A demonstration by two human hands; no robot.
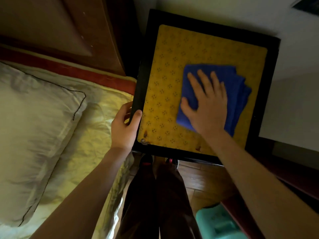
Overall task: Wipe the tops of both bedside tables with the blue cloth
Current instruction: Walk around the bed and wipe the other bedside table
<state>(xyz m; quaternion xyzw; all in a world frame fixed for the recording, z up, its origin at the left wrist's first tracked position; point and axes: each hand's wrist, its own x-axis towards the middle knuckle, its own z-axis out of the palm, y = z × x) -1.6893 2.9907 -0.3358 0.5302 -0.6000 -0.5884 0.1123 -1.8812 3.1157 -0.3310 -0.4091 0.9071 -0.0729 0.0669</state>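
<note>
A dark bedside table (265, 94) stands in front of me, its top covered by a yellow patterned mat (174, 69). The folded blue cloth (239, 87) lies on the mat's right half. My right hand (207, 104) presses flat on the cloth, fingers spread and pointing away from me. My left hand (123, 126) grips the table's left edge, thumb on top and fingers curled underneath. Brown stains mark the mat near its front corners.
A bed with a yellow quilt (89, 135) and a white pillow (31, 128) lies to the left, touching the table, under a wooden headboard (69, 26). White wall is behind. A teal plastic container (219, 223) sits on the wooden floor at lower right, beside my legs.
</note>
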